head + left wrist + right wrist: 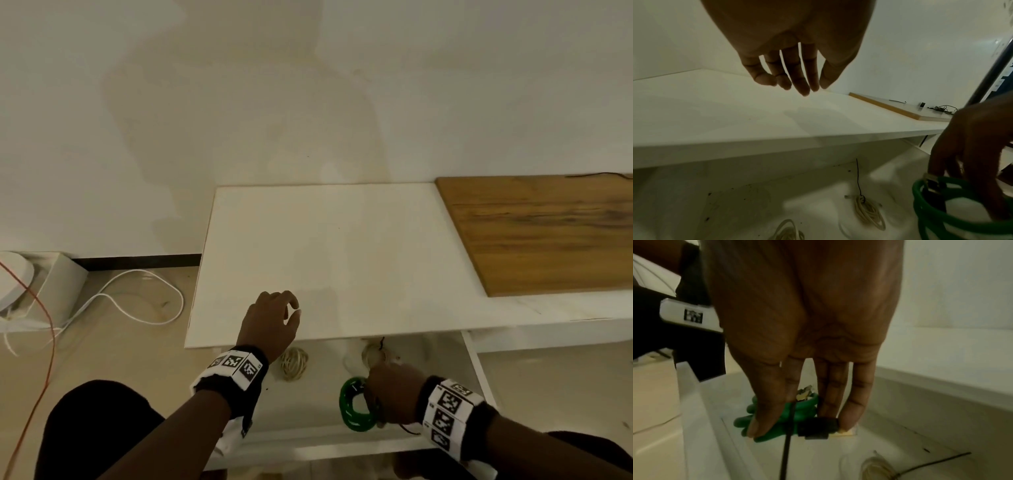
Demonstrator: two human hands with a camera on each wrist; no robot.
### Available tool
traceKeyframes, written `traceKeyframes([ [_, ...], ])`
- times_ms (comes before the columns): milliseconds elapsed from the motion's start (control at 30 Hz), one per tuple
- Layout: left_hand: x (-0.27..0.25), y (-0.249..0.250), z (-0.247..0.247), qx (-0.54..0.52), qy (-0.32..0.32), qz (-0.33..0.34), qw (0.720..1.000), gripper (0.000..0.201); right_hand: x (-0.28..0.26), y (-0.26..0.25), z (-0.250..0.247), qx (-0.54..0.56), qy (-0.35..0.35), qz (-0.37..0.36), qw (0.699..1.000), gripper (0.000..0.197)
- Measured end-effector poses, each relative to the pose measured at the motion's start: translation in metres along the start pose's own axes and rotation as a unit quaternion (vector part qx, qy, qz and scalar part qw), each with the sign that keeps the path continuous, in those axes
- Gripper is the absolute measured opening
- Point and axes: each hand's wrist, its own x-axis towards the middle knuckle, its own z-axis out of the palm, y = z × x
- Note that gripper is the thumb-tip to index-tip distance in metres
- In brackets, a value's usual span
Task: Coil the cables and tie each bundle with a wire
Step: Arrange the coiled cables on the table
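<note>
A coiled green cable lies in the open white drawer below the tabletop. My right hand grips this green coil from above, thumb on one side and fingers on the other, over its black plug. A thin black wire runs down from between the fingers. Two cream cable coils sit deeper in the drawer: one tied with a black wire, the other to its left. My left hand hovers over the white tabletop, fingers relaxed, holding nothing.
A wooden board lies on the counter to the right. On the floor at the left are a looped white cable, a thin orange wire and a white box. A wall stands behind the table.
</note>
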Motion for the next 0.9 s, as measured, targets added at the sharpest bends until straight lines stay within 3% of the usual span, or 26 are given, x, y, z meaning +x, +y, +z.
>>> traceKeyframes([
  [67, -0.001, 0.002, 0.000, -0.001, 0.004, 0.004, 1.000, 0.006, 0.014, 0.002, 0.009, -0.004, -0.011, 0.025, 1.000, 0.032],
  [200, 0.000, 0.002, -0.002, -0.004, 0.001, 0.014, 1.000, 0.012, 0.053, 0.008, 0.013, 0.014, 0.047, 0.068, 0.996, 0.037],
  [400, 0.002, -0.002, -0.002, 0.063, -0.074, 0.006, 0.995, 0.047, 0.090, 0.016, 0.025, 0.115, 0.118, 0.104, 0.981, 0.039],
  [533, 0.005, 0.000, -0.004, 0.074, -0.083, 0.010, 0.994, 0.051, 0.079, 0.021, 0.038, 0.184, 0.100, 0.126, 0.970, 0.040],
  [633, 0.006, 0.006, -0.003, 0.080, -0.095, 0.028, 0.992, 0.053, 0.057, 0.031, 0.037, 0.175, 0.056, 0.135, 0.974, 0.037],
  [767, 0.001, 0.015, -0.002, 0.089, -0.107, 0.046, 0.989, 0.055, 0.023, 0.021, 0.021, 0.099, -0.007, 0.075, 0.992, 0.050],
  [833, -0.002, 0.021, -0.002, 0.084, -0.100, 0.045, 0.990, 0.055, 0.006, 0.006, 0.016, 0.073, 0.003, 0.025, 0.997, 0.071],
  [900, -0.003, 0.027, -0.001, 0.078, -0.093, 0.044, 0.992, 0.054, -0.009, -0.009, 0.018, 0.039, 0.023, -0.024, 0.999, 0.078],
])
